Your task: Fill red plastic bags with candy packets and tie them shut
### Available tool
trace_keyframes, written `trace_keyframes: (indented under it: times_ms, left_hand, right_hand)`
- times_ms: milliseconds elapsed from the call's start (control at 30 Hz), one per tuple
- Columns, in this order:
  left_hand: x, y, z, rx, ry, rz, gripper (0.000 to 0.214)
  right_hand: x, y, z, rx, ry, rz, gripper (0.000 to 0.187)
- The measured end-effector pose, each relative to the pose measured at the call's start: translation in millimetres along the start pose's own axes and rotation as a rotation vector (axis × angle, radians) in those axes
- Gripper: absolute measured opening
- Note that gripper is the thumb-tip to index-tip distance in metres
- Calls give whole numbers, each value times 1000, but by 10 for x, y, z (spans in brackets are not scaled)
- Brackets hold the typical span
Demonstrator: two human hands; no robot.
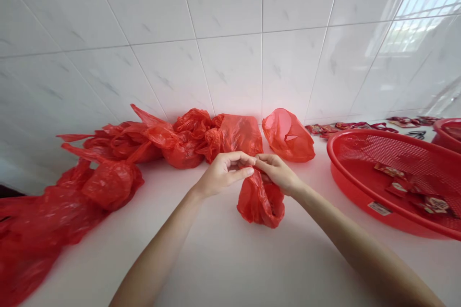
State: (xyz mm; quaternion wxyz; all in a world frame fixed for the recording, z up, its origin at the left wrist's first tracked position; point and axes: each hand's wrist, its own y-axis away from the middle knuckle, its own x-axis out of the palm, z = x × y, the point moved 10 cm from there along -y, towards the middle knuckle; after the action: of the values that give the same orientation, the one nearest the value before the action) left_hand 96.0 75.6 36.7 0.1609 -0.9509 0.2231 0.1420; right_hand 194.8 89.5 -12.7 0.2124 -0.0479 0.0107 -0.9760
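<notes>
Meeting just above a small red plastic bag [252,201], the left hand [228,172] and the right hand [279,172] had their fingertips close against each other near the middle of the white tabletop [230,268]. The left hand was curled, its thumb reaching across over the bag's top with a narrow gap beneath the fingers; whether any plastic was caught between them could not be told. The right hand was bent over the bag's upper edge, thumb and fingers drawn together, holding the plastic there. Below them the bag hung crumpled and rounded, its folds loose toward the bottom; what lay inside it could not be made out.

Beyond the hands, a translucent red bag [291,139] stood puffed out near the tiled wall [230,76], and to its left a wrinkled red bag [241,136] sat beside a knotted red bag [185,148]. Further left, another tied bag [111,184] had its loose ends sticking up, and a heap of red plastic bags [39,230] ran down to the lower left corner.

On the right was a red perforated plastic basket [349,192] with a pale label [379,208] on its outer side and several small printed packets [399,187] lying in it. Behind it, more red packets [322,129] lay along the wall, and part of a second red basket [437,127] showed at the right edge
</notes>
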Motion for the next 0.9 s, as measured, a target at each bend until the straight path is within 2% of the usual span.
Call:
trace_keyframes:
  times_ms: [133,233,333,600,733,800,900]
  left_hand:
    - [70,-22,82,-1,-7,7,16]
    - [52,-26,90,3,-34,-38,17]
    - [26,-25,91,2,-66,-78,19]
    - [83,-12,389,-204,-15,3,33]
    - [76,-39,296,-119,12,-13,22]
    - [47,-46,210,-71,11,-32,17]
    - [-60,-44,113,-37,-19,-95,22]
  right_hand:
    - [50,13,-21,-38,87,-62,56]
    - [18,28,-39,-17,85,-133,60]
    - [39,52,-11,-16,95,-143,60]
    - [44,88,-4,90,67,-119,41]
    - [22,47,-39,82,32,-61,44]
    - [49,17,-54,70,-12,20,46]
    - [93,-3,-34,51,-126,159,36]
